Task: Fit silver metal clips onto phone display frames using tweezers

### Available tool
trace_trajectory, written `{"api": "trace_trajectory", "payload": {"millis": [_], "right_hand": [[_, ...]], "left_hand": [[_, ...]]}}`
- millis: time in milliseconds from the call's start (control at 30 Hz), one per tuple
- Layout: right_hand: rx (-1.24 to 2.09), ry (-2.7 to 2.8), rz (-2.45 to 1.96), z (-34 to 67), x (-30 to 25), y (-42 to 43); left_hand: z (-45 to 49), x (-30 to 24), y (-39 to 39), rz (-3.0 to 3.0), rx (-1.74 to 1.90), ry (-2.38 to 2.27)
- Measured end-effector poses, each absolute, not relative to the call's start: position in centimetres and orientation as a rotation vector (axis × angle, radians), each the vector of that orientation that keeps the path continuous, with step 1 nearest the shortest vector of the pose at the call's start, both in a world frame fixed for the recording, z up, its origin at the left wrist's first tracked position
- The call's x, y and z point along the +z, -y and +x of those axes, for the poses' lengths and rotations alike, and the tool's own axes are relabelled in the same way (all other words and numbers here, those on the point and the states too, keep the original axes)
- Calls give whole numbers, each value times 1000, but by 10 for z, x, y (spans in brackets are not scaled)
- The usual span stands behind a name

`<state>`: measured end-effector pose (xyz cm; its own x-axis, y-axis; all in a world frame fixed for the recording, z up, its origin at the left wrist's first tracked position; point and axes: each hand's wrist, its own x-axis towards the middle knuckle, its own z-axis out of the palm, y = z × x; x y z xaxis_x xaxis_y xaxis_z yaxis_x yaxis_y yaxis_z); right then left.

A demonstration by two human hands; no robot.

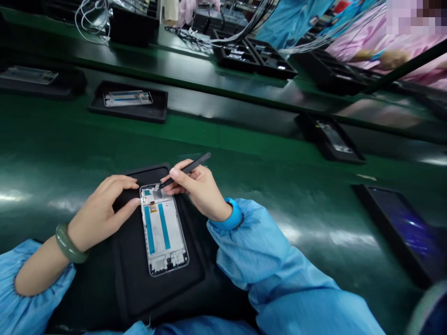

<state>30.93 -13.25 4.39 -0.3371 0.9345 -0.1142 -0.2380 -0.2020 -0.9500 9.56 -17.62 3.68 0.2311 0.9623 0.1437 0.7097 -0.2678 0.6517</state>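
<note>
Right fingers (180, 176) pinch a slim matte-black tool (196, 163), left fingers (126, 183) parted beside a flat metallic phone (175, 228)

Phone frame (156, 232) on tray (153, 295); cables (240, 36) behind

Phone chassis (176, 225), lower centre: satin metal. Tray (131, 265) beneath: matt plastic (so it looks from here). Bangle (65, 242), lower left: smooth, polished. Bench (279, 181): glossy.

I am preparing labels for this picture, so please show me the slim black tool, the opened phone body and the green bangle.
Slim black tool (195, 164), head view: upper part of its shaft.
Opened phone body (157, 231), head view: bare silver plate near its middle.
Green bangle (67, 246), head view: front of its band.
</note>
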Motion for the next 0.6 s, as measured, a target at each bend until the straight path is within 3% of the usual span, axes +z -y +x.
{"api": "trace_trajectory", "payload": {"millis": [200,600], "right_hand": [[1646,1119,-1048,298,30,125],[1404,1436,-1158,294,16,121]], "left_hand": [[91,21,181,2429,506,-1356],[103,23,186,2531,503,-1394]]}}
